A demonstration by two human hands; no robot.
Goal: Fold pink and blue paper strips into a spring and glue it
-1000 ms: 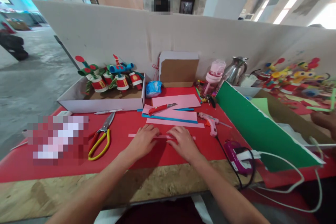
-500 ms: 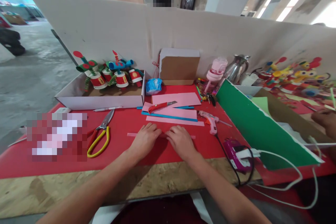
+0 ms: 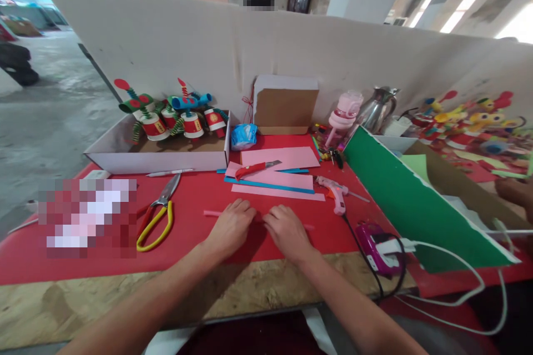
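Observation:
My left hand [image 3: 234, 224] and my right hand [image 3: 287, 227] are side by side low on the red table, fingers bent and pressed on a narrow pink paper strip [image 3: 211, 213]. One end sticks out left of my left hand; the other shows blurred past my right hand. The fingers cover its middle. Beyond the hands lies a wider pink strip [image 3: 278, 193]. Behind that are blue strips [image 3: 270, 184] and pink paper [image 3: 278, 156]. A red-handled utility knife [image 3: 251, 170] rests on the paper, blade out to the right.
Yellow-and-red-handled scissors [image 3: 169, 222] lie to the left. A pink glue gun [image 3: 338, 191], a purple device [image 3: 377, 249] with cords and a green-sided box [image 3: 408, 194] stand right. Paper-cup figures fill a white box [image 3: 166, 163]. Another person's hand [image 3: 514, 191] shows at far right.
The pink strip's left end looks narrower, and its right end sits slightly lower and is blurred. Both hands stay in nearly the same place on it. The view has shifted slightly.

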